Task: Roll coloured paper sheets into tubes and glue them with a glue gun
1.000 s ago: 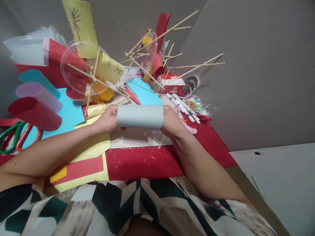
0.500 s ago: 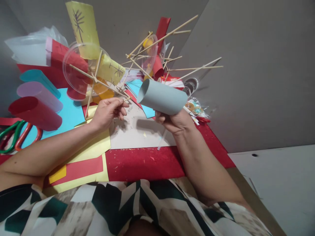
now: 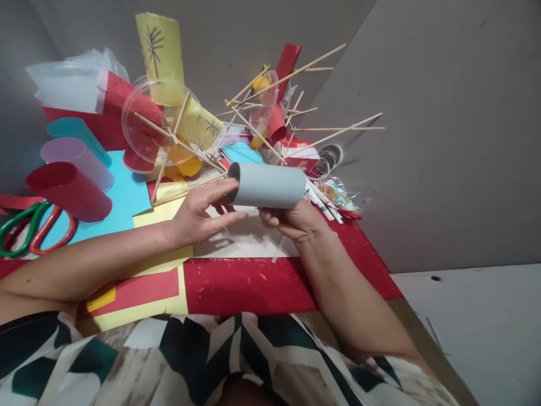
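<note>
A grey-blue paper tube [image 3: 273,185] lies almost level above the white board, and my right hand [image 3: 291,220] grips it from below near its right end. At the tube's open left end is my left hand [image 3: 203,211]. Its fingers are apart, with the index fingertip at or just inside the rim and the thumb held below. Just behind my left hand stands a frame of thin wooden sticks [image 3: 173,135], with a clear plastic lid [image 3: 131,132] and yellow paper tubes with drawn trees [image 3: 163,59] about it.
Red [image 3: 70,192], lilac [image 3: 78,160] and blue paper tubes lie at the left, above green- and orange-handled scissors [image 3: 53,228]. A second stick frame [image 3: 249,127] stands at the back. White sticks [image 3: 323,203] and a clear packet [image 3: 338,192] lie right, on the red cloth [image 3: 249,287].
My left hand has let go of the wooden stick's end and opened at the tube's left end. The tube has shifted slightly left and down and turned nearly level.
</note>
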Motion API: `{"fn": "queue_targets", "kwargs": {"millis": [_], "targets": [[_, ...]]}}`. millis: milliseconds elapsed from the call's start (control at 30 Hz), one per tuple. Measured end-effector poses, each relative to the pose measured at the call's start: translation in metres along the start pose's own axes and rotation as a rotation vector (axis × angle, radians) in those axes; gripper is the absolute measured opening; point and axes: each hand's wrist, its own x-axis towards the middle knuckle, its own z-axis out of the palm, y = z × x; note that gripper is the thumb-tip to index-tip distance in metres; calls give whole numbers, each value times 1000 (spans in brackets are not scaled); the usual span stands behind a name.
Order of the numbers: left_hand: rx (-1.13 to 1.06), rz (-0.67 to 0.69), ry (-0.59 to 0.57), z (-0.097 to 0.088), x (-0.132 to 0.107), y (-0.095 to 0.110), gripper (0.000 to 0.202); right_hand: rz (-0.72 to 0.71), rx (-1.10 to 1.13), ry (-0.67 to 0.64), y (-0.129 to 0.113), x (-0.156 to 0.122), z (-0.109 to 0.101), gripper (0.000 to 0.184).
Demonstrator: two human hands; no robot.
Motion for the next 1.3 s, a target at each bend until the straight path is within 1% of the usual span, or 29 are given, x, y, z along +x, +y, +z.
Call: {"fn": "queue_targets", "kwargs": {"millis": [33,67,133,167,233,300,333,400,467,567,633,800,867,967,1067,1167,1300], "targets": [[8,-7,-9,-1,2,-2,18,2,-19,-17,1,0,0,31],[2,-29,-11,-1,4,-3,13,6,-37,-30,1,0,0,32],[-77,-115,-2,-3,8,-6,21,-10,-60,-8,0,1,-2,38],[-148,-174,8,-4,10,-7,25,-44,-70,35,-1,1,-3,41],[-314,-298,31,-5,14,-9,34,-189,-76,193,-4,0,-5,47],[-460,-405,52,-6,18,-11,45,-398,-76,365,-6,-1,-5,46],[-517,-453,58,-6,20,-12,46,-496,-79,422,-6,-2,-4,43],[-602,-537,54,-7,23,-14,44,-638,-108,459,-5,-5,-2,36],[-662,-595,42,-8,24,-14,38,-694,-181,419,-3,-7,1,32],[-719,-636,15,-8,24,-15,31,-670,-272,342,0,-9,6,34],[-731,-645,0,-8,24,-16,30,-630,-273,314,1,-9,8,35],[-697,-631,14,-8,25,-16,39,-563,-196,322,1,-8,9,30],[-650,-606,-10,-8,25,-16,41,-534,-164,302,1,-8,7,30],[-524,-540,-78,-9,23,-16,41,-504,-106,268,0,-6,4,29],[-412,-493,-116,-10,21,-18,38,-462,-60,251,-1,-4,3,33],[-347,-483,-93,-10,21,-21,36,-386,-37,212,-3,-4,5,38],[-290,-445,-12,-9,20,-21,36,-326,-3,204,-5,-5,7,46]]}}
